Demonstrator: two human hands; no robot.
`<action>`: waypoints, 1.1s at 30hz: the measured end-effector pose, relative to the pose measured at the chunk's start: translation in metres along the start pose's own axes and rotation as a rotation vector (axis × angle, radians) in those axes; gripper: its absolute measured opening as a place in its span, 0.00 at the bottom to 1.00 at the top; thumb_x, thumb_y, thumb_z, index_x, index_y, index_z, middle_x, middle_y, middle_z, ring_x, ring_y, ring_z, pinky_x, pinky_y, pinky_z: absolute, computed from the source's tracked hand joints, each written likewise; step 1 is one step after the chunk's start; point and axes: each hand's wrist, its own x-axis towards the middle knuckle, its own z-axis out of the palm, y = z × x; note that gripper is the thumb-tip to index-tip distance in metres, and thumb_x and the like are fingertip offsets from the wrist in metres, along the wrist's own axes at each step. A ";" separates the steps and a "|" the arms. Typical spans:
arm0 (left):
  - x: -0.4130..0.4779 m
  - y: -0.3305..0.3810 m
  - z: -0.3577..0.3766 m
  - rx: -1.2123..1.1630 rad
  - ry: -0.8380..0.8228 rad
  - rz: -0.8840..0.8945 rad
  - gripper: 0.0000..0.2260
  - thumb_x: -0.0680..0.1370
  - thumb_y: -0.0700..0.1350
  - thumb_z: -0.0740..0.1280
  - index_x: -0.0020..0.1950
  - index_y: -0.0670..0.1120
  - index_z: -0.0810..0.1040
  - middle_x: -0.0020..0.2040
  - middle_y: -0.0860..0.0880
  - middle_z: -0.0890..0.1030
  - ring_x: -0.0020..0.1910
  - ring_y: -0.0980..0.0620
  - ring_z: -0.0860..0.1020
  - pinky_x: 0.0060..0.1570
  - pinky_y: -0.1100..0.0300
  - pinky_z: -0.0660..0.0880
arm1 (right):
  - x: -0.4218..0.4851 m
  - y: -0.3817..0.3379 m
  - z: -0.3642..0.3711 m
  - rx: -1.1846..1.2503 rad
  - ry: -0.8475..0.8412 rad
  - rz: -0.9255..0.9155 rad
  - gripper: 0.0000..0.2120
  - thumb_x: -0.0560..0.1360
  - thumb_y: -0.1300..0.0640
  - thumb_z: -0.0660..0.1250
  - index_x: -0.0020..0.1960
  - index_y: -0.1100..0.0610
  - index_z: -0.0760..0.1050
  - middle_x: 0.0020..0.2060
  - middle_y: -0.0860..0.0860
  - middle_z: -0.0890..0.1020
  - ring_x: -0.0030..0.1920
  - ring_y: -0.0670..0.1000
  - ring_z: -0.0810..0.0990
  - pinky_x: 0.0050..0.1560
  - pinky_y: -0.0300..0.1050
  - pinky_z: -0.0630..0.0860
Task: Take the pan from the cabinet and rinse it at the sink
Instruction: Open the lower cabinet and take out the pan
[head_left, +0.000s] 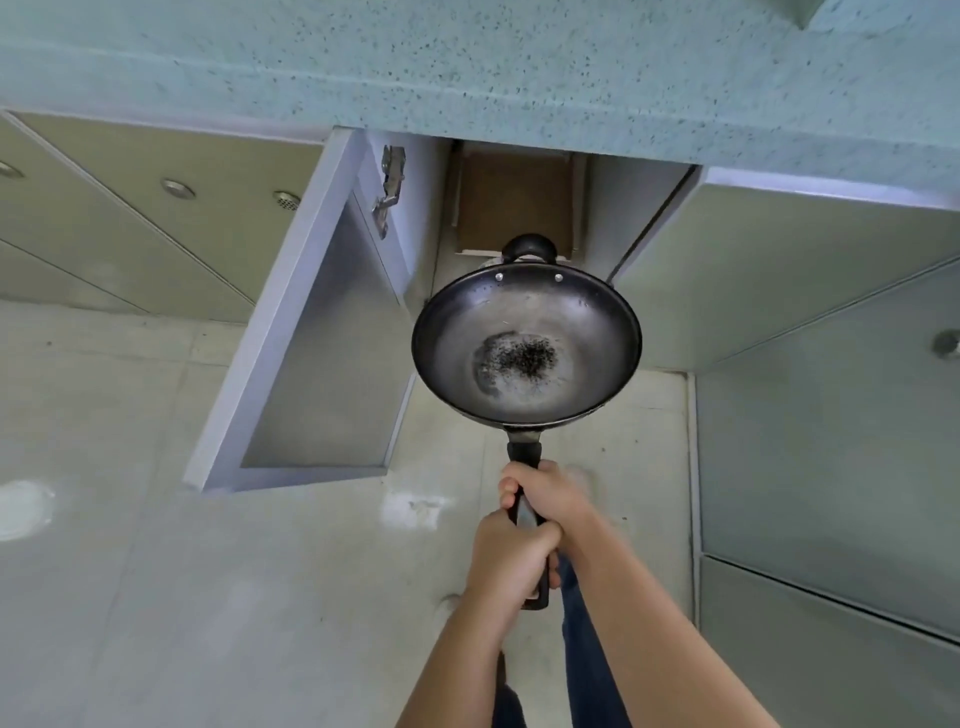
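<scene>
A black wok-like pan (525, 345) with a long black handle and a small loop handle at its far side hangs level in front of the open cabinet (519, 208). Dark specks lie in its shiny bottom. My right hand (545, 493) grips the handle nearer the bowl. My left hand (511, 558) grips the same handle just behind it, towards the handle's end. Both arms reach in from the bottom of the view. No sink is in view.
The cabinet door (317, 332) stands swung open to the left of the pan. A speckled countertop (467, 67) runs across the top. Closed cabinet fronts (831, 364) are on the right and left. Pale floor tiles (208, 597) lie below.
</scene>
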 end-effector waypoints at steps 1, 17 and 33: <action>-0.005 -0.006 -0.002 0.017 -0.006 0.000 0.05 0.69 0.35 0.61 0.34 0.41 0.74 0.17 0.51 0.73 0.19 0.51 0.72 0.25 0.63 0.71 | -0.006 0.007 0.002 0.030 0.005 -0.002 0.18 0.73 0.67 0.59 0.25 0.58 0.66 0.18 0.49 0.71 0.24 0.49 0.69 0.32 0.43 0.67; -0.104 -0.083 0.015 0.199 -0.101 0.035 0.03 0.69 0.37 0.61 0.40 0.41 0.74 0.24 0.48 0.74 0.18 0.53 0.72 0.19 0.66 0.67 | -0.115 0.087 -0.016 0.123 0.110 -0.137 0.22 0.72 0.68 0.57 0.21 0.56 0.67 0.18 0.50 0.71 0.25 0.51 0.69 0.32 0.44 0.68; -0.189 -0.093 0.037 0.423 -0.299 0.213 0.02 0.70 0.37 0.63 0.37 0.42 0.71 0.20 0.50 0.73 0.15 0.56 0.71 0.17 0.67 0.65 | -0.210 0.107 -0.042 0.307 0.341 -0.276 0.23 0.70 0.68 0.58 0.18 0.54 0.68 0.18 0.51 0.71 0.23 0.51 0.68 0.31 0.43 0.67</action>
